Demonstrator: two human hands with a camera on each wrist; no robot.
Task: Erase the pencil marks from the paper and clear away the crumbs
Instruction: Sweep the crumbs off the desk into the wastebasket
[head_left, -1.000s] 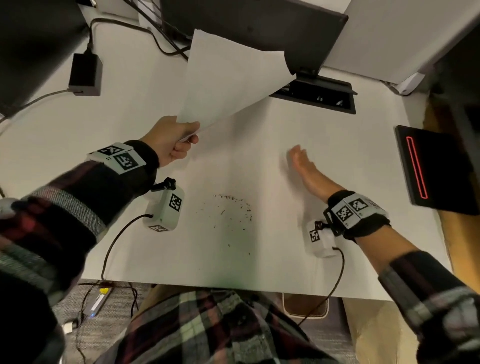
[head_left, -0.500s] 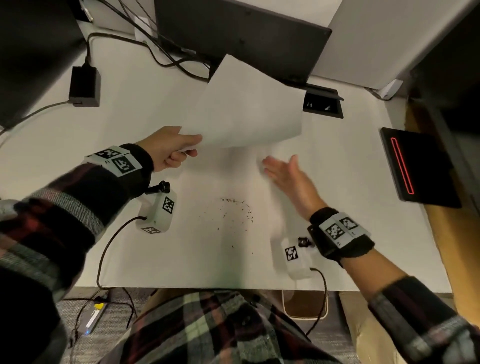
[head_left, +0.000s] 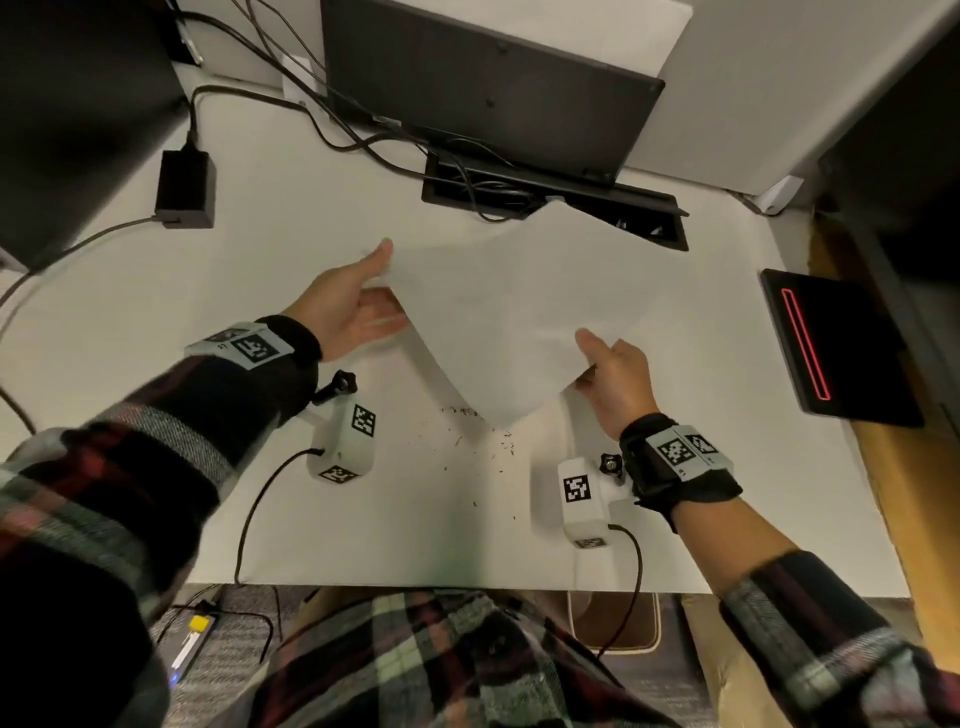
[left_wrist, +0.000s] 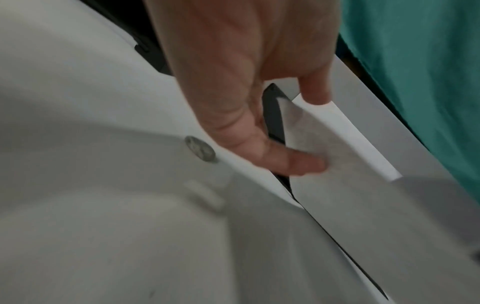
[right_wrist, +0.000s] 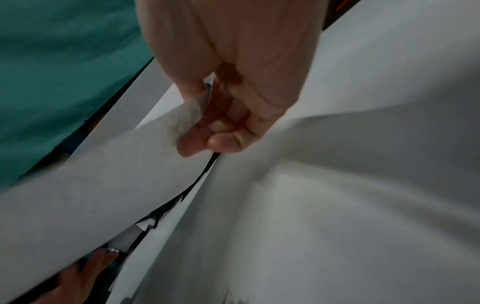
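We are at a white desk (head_left: 291, 260) with a black monitor (head_left: 488, 88) at the back, a cable tray (head_left: 550, 202) cut into the top, a power adapter (head_left: 184, 189) on the left and a dark device with a red light strip (head_left: 836, 348) on the right. The sheet of paper (head_left: 514, 306) is lifted off the desk and sags between our two hands. Our left hand (head_left: 345, 306) pinches its left edge, thumb on top and fingers below; our right hand (head_left: 613, 374) pinches the near right edge in the same way. We see no pencil marks on the side facing us, so we judge the erasing is done. The eraser crumbs (head_left: 483, 441) lie scattered on the desk just under the low corner of the paper, near the front edge, so we think clearing them away is left.
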